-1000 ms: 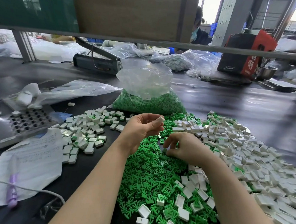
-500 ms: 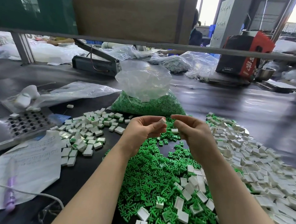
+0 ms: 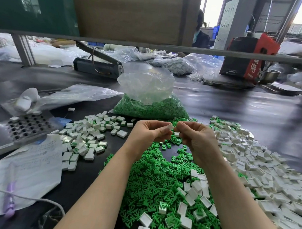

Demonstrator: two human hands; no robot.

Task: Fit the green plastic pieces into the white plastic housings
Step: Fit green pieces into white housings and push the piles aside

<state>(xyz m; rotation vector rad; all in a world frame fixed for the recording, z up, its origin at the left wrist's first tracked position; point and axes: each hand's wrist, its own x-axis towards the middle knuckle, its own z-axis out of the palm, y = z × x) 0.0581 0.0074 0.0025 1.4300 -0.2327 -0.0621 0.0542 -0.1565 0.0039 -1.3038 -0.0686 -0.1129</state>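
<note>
Housing (image 3: 169, 127), white, pinched in my left hand (image 3: 150, 132) above the tabletop's green pile (image 3: 160, 177); my right hand (image 3: 194, 136) pinches something hidden, probably a green piece. Risk: misaligned insert jams, or slips into the heap.

Table top (image 3: 235, 109): you see a dark, glossy sheet.
Green pieces (image 3: 153, 174): matt plastic on it.
White housings (image 3: 260, 167): smooth plastic, slight sheen.
Bag (image 3: 145, 84): clear, crinkled film behind your pieces.
Note (image 3: 28, 168): creased white paper, left.
</note>
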